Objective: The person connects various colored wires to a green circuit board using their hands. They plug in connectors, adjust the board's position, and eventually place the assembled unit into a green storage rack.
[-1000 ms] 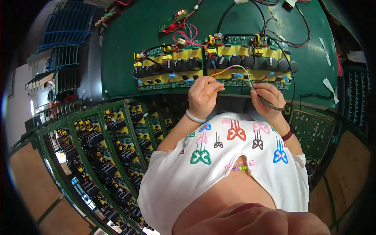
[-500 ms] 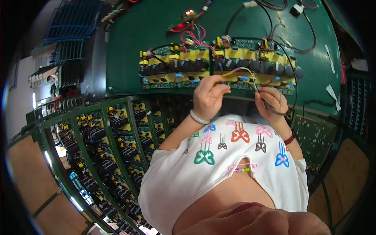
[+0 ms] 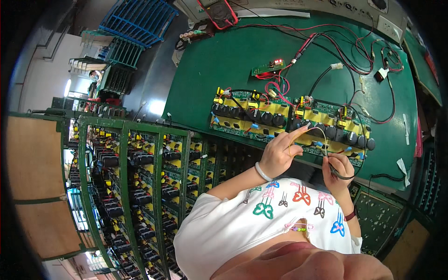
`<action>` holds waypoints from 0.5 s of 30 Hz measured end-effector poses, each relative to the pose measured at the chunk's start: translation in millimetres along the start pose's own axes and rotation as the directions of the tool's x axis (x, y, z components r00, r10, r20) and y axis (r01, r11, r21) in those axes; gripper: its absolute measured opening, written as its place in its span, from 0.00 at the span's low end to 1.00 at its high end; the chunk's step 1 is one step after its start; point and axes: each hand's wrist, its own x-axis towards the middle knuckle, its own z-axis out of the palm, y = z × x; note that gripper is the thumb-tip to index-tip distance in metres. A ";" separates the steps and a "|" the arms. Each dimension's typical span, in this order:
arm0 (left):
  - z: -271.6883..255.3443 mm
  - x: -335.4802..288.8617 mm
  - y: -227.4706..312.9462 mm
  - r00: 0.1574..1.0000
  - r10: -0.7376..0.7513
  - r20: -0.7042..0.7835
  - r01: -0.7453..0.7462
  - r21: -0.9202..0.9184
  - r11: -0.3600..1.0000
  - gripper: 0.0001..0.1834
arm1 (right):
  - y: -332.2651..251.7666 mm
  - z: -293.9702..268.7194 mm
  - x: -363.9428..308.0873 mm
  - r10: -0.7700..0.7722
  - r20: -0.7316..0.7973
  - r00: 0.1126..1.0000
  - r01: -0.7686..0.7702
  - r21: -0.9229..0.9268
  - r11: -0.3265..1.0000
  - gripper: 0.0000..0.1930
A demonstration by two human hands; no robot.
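Note:
A pale, thin wire [image 3: 321,130] arcs up between my two hands, with a yellowish length near the left. My left hand [image 3: 279,154] holds the yellowish end, index finger stretched along it. The exact grip is partly hidden. My right hand [image 3: 339,167] pinches the other end between thumb and fingertips, and a dark cord [image 3: 344,177] runs across its fingers. Just beyond both hands lie two long circuit boards [image 3: 249,114] side by side, carrying black round capacitors, yellow parts and blue pieces. The right-hand board [image 3: 333,123] is partly covered by my left fingers and the wire.
On the green bench [image 3: 205,79] lies a small board with lit red digits [image 3: 270,68], joined by pink wires. Black and red cables [image 3: 322,39] and a white connector [image 3: 381,73] lie behind. A red-framed meter [image 3: 219,14] stands far back. Left, a green rack [image 3: 158,172] holds many boards.
The view has shifted, so the bench's far end shows and everything sits lower and further right. My left index finger is now straighter along the wire. Both hands still hold the wire.

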 end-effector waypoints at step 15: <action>7.7 -0.3 -10.7 0.997 0.070 -0.040 -0.073 -0.072 0.995 0.14 | 39.6 -2.9 116.7 0.399 0.096 0.912 -0.409 0.152 0.900 0.09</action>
